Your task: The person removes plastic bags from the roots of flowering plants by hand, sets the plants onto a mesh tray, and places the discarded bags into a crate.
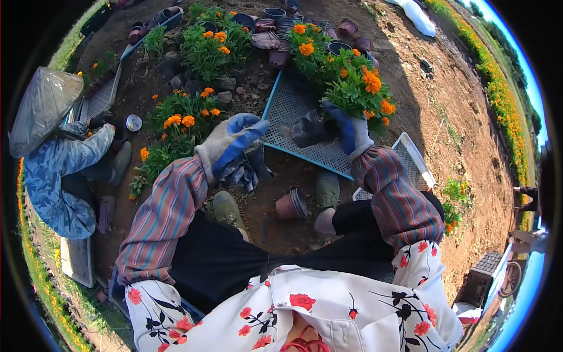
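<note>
My left hand point(231, 144), in a grey and blue work glove, hovers with its thumb and fingers apart, and nothing shows between them. Below it lie crumpled black plastic bags point(247, 170). My right hand point(352, 132), gloved alike, is closed at the base of an orange marigold plant point(355, 88); the leaves hide part of the grip. Beside those fingers a black plastic nursery bag point(309, 129) shows over the blue-edged mesh tray point(281, 114). A reddish-brown plastic pot point(291, 205) lies tipped on the soil between my feet.
More marigolds point(186, 117) stand to the left and ahead. Stacked pots point(281, 29) lie at the back. A co-worker in a conical hat point(50, 102) sits at the left. A white crate point(413, 161) is by my right forearm; a dark crate point(484, 273) stands farther right.
</note>
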`<state>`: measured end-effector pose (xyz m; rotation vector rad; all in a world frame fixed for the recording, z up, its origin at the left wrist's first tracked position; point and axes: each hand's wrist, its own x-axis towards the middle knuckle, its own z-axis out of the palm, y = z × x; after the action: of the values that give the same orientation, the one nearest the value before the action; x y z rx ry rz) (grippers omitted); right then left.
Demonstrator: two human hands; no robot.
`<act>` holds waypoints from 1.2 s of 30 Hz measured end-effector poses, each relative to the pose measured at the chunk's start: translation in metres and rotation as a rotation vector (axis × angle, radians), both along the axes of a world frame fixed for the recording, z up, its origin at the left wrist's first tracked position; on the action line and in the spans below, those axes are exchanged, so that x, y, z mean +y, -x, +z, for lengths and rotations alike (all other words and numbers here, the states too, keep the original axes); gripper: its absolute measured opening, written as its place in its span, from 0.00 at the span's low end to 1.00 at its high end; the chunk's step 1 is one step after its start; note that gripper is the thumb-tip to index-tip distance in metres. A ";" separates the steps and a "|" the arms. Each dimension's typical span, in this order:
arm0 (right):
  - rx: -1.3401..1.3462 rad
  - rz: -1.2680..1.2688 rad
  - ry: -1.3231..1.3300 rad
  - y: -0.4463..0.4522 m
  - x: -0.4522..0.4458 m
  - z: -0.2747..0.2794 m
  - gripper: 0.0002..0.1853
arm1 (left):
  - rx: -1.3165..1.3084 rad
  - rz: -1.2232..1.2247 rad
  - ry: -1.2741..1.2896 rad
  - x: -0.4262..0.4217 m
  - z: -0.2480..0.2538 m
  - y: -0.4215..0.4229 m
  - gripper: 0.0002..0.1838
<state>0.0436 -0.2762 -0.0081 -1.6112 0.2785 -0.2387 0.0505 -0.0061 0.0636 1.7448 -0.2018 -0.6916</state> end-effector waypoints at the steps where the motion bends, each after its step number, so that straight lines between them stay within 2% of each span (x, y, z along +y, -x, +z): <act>1: -0.038 0.105 0.048 0.003 0.006 0.031 0.16 | 0.055 -0.031 0.021 -0.005 -0.002 0.006 0.19; 3: -0.113 0.172 0.085 0.008 0.019 0.075 0.16 | 0.106 -0.056 0.038 -0.015 -0.012 0.014 0.20; 4: -0.177 0.221 0.125 0.010 0.022 0.085 0.15 | 0.200 -0.047 0.277 -0.021 -0.021 0.016 0.19; 5: -0.120 0.371 0.087 0.008 0.018 0.089 0.20 | 0.294 -0.040 0.516 -0.024 -0.019 0.018 0.19; 6: -0.124 0.376 0.083 0.008 0.022 0.088 0.20 | 0.290 -0.035 0.513 -0.023 -0.015 0.018 0.19; 8: -0.409 0.503 0.006 0.007 0.037 0.086 0.20 | 0.503 -0.035 0.669 -0.023 -0.003 0.015 0.21; 9: -0.415 0.506 0.002 0.004 0.047 0.091 0.20 | 0.491 0.003 0.759 -0.023 0.002 0.016 0.19; 11: 0.056 0.281 -0.513 -0.004 0.063 0.102 0.19 | 0.437 0.027 0.762 -0.021 0.008 0.017 0.18; 14: -0.101 0.315 -0.511 -0.018 0.071 0.082 0.18 | 0.366 0.145 0.764 -0.019 0.005 0.012 0.18; 15: 0.039 0.259 -0.729 -0.025 0.073 0.084 0.17 | 0.335 0.160 0.740 -0.015 0.000 0.007 0.18; 21: -0.065 0.187 -0.715 -0.046 0.080 0.082 0.15 | 0.203 0.225 0.728 -0.009 0.001 -0.003 0.14; 22: -0.061 0.186 -0.719 -0.050 0.078 0.078 0.15 | 0.208 0.304 0.738 -0.004 -0.004 -0.008 0.13; 24: -0.368 0.122 -0.235 -0.063 0.068 0.059 0.17 | 0.212 0.378 0.748 0.003 -0.006 -0.011 0.12; 25: -0.505 0.299 -0.063 -0.070 0.053 0.038 0.31 | 0.217 0.394 0.771 0.006 -0.004 -0.011 0.12; 26: -0.507 0.299 -0.062 -0.075 0.038 0.031 0.31 | 0.220 0.410 0.795 0.010 -0.002 -0.011 0.12; 28: -0.535 0.155 0.734 -0.081 0.019 0.024 0.32 | 0.176 0.437 0.770 0.017 0.000 -0.011 0.14; 29: -0.490 0.250 0.368 -0.074 0.023 0.041 0.32 | 0.134 0.431 0.724 0.020 0.002 -0.011 0.15; 31: -0.503 0.268 0.329 -0.077 0.016 0.043 0.29 | 0.037 0.367 0.592 0.029 -0.008 -0.015 0.18; 33: -0.524 0.300 0.293 -0.082 0.019 0.054 0.27 | 0.113 0.290 0.420 0.030 -0.029 -0.016 0.14; 34: -0.388 0.269 -0.227 -0.085 0.022 0.062 0.21 | 0.106 0.223 0.307 0.031 -0.044 -0.019 0.12; 35: -0.220 0.225 -0.738 -0.086 0.028 0.073 0.16 | 0.126 0.208 0.200 0.023 -0.038 -0.013 0.10; 36: -0.021 0.161 -1.240 -0.087 0.034 0.080 0.11 | 0.182 0.205 0.145 0.017 -0.045 -0.014 0.12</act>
<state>0.1302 -0.2425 0.0724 -0.3962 0.2045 0.0601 0.0646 0.0111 0.0181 1.5301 0.0513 -0.6636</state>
